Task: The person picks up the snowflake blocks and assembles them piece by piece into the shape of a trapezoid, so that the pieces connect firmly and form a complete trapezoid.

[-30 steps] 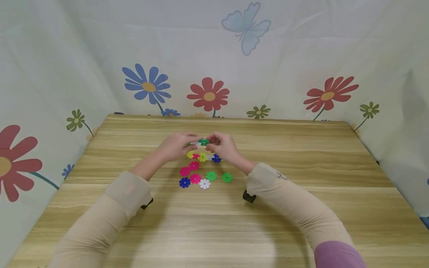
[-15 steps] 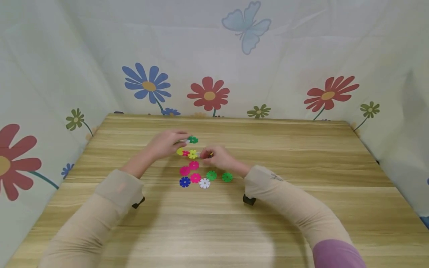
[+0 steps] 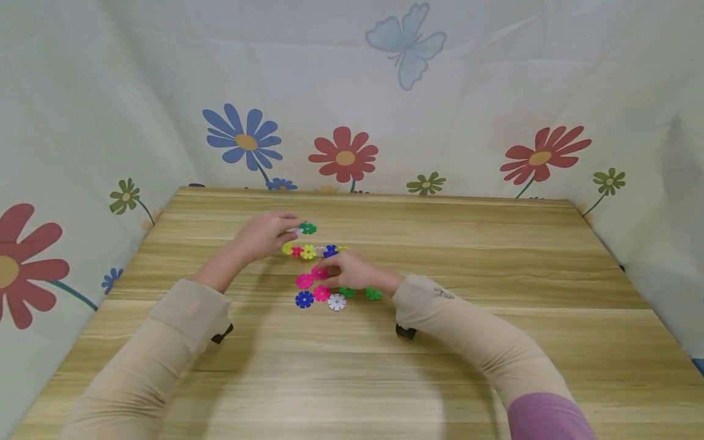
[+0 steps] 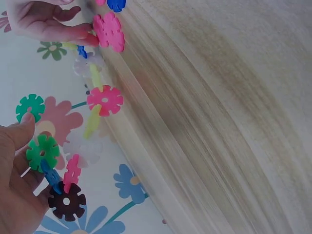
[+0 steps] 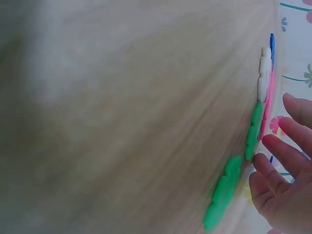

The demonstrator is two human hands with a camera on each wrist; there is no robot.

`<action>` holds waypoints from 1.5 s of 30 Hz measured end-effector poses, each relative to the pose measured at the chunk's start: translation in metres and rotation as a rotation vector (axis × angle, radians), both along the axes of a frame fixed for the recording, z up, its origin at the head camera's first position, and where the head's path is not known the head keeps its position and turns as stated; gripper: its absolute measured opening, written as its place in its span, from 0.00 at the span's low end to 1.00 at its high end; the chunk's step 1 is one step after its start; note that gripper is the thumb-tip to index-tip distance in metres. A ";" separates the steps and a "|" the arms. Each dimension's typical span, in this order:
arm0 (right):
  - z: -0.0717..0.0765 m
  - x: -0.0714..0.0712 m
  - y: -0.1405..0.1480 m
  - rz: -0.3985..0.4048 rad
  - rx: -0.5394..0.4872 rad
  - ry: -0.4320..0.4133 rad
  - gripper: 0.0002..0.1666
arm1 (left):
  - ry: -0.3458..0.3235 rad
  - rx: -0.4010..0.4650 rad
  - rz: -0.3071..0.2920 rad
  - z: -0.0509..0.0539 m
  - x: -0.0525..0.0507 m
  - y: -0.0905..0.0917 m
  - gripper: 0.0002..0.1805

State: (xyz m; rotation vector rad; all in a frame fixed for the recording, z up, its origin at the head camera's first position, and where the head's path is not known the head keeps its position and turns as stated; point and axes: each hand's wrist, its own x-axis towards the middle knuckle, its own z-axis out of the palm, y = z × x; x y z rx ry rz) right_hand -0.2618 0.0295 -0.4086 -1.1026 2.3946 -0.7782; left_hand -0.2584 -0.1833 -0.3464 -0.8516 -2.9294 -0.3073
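Note:
My left hand point(image 3: 263, 238) pinches a linked chain of slotted snowflake discs. In the left wrist view its thumb presses a green disc point(image 4: 30, 107), with another green disc point(image 4: 43, 153), a blue disc, a pink disc point(image 4: 72, 172) and a black disc point(image 4: 67, 201) by the fingers. A joined row with yellow point(image 3: 308, 252), pink, white and blue point(image 3: 330, 251) discs extends rightward. My right hand point(image 3: 354, 272), fingers spread and slightly bent in the right wrist view, is over loose discs, fingertips at a pink disc point(image 3: 318, 273); whether they touch it is unclear.
Loose discs lie on the wooden table point(image 3: 352, 379): pink point(image 3: 305, 281), blue point(image 3: 304, 299), white point(image 3: 337, 302) and green point(image 3: 374, 294). A flower-printed curtain point(image 3: 462, 110) stands behind the table. Dark wrist devices point(image 3: 406, 331) show below the sleeves.
My left hand has shifted left with the disc chain. My right hand has left the chain's blue end and come down toward the loose pink and green discs.

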 end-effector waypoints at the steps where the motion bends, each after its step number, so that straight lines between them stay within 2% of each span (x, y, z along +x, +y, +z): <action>1: 0.000 0.000 0.000 -0.003 0.001 -0.001 0.22 | 0.003 0.000 0.001 0.000 0.000 0.000 0.20; 7: 0.000 0.001 0.000 -0.028 0.022 0.006 0.21 | 0.003 0.011 -0.003 -0.001 0.003 0.003 0.20; 15: 0.001 0.005 0.003 -0.005 0.104 0.108 0.20 | 0.001 -0.004 -0.019 0.000 0.008 0.011 0.20; 21: 0.004 0.007 0.005 -0.003 0.141 0.090 0.19 | -0.001 -0.012 -0.038 0.000 0.013 0.016 0.20; 25: 0.003 0.008 0.007 -0.011 0.127 0.068 0.16 | 0.014 -0.011 -0.051 0.000 0.015 0.017 0.20; 32: 0.004 0.009 0.018 -0.052 -0.010 -0.033 0.09 | 0.042 -0.014 -0.083 -0.001 0.020 0.022 0.19; 36: 0.006 0.007 0.026 -0.106 -0.105 -0.108 0.08 | 0.055 0.003 -0.107 -0.002 0.022 0.025 0.18; 45: 0.022 0.005 0.036 -0.244 -0.376 -0.242 0.07 | 0.118 0.014 -0.149 -0.008 0.023 0.029 0.17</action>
